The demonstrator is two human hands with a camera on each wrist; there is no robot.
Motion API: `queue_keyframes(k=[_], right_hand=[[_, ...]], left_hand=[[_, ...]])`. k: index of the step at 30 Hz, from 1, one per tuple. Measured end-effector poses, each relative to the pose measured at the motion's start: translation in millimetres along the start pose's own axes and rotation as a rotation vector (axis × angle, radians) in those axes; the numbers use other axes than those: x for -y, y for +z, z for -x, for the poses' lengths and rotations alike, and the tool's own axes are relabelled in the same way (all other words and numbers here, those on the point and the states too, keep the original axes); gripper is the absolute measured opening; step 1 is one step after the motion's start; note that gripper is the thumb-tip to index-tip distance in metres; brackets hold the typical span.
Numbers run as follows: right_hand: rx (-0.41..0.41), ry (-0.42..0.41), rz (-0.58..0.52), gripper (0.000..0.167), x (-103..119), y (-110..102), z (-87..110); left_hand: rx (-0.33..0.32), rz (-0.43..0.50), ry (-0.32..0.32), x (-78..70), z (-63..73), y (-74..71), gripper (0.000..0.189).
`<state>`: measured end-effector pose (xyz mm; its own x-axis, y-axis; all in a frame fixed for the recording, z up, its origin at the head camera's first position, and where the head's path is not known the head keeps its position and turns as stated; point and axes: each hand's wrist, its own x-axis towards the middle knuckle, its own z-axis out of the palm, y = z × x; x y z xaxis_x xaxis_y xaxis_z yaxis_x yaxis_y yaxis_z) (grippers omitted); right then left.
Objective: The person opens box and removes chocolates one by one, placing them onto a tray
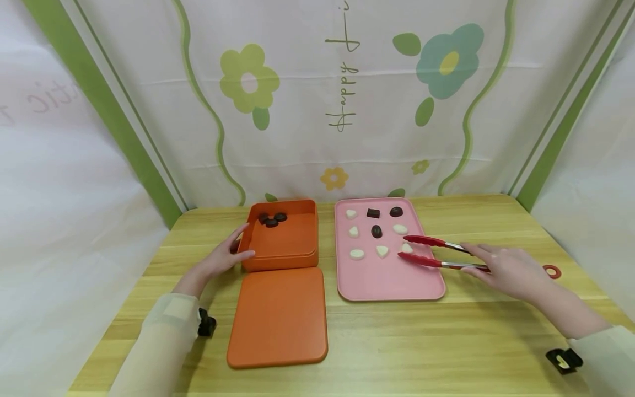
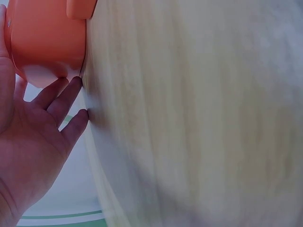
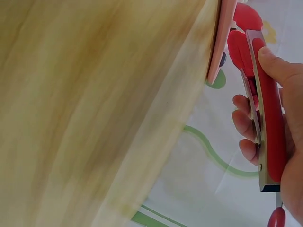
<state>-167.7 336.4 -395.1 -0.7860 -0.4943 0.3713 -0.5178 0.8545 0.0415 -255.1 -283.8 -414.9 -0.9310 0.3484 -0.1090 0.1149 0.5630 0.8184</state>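
My left hand (image 1: 225,256) rests against the left side of an open orange box (image 1: 283,246), thumb and index finger at its rim. In the left wrist view its other fingers (image 2: 66,101) reach fairly straight toward the box's outer wall, close to the tabletop. Inside the box lie several dark chocolate-like pieces (image 1: 271,223). My right hand (image 1: 513,270) grips a pair of red-tipped tongs (image 1: 436,263), thumb on one arm and fingers round the other. Spread apart, the tong tips straddle a white piece (image 1: 407,247) on a pink tray (image 1: 387,284).
An orange lid (image 1: 278,320) lies flat in front of the box. Other white pieces (image 1: 356,254) and a few dark ones (image 1: 376,231) sit in rows on the tray. Behind the wooden table (image 1: 397,342) hangs a flowered curtain (image 1: 297,138).
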Motion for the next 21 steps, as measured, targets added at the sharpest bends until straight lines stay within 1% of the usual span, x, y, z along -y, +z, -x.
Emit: queue_keyframes(k=[4, 10, 15, 18, 21], right_hand=[[-0.037, -0.007, -0.005, 0.058, 0, -1, -2.0], [-0.022, 0.009, -0.011, 0.059, 4, -5, -9.8], [-0.030, -0.006, -0.014, 0.058, 10, -9, -19.6], [-0.041, -0.036, -0.015, 0.057, 13, -12, -27.0], [-0.065, -0.084, -0.019, 0.056, 15, -14, -36.0]], left_hand=[[-0.001, -0.007, -0.001, 1.0, -0.6, -0.4, 0.087], [-0.007, -0.012, -0.006, 3.2, -2.7, -0.2, 0.087], [-0.012, -0.003, -0.009, 2.5, -3.1, 0.0, 0.086], [-0.009, -0.005, -0.009, 1.4, -2.0, -0.4, 0.086], [-0.009, -0.009, -0.012, 1.1, -0.8, -0.6, 0.086]])
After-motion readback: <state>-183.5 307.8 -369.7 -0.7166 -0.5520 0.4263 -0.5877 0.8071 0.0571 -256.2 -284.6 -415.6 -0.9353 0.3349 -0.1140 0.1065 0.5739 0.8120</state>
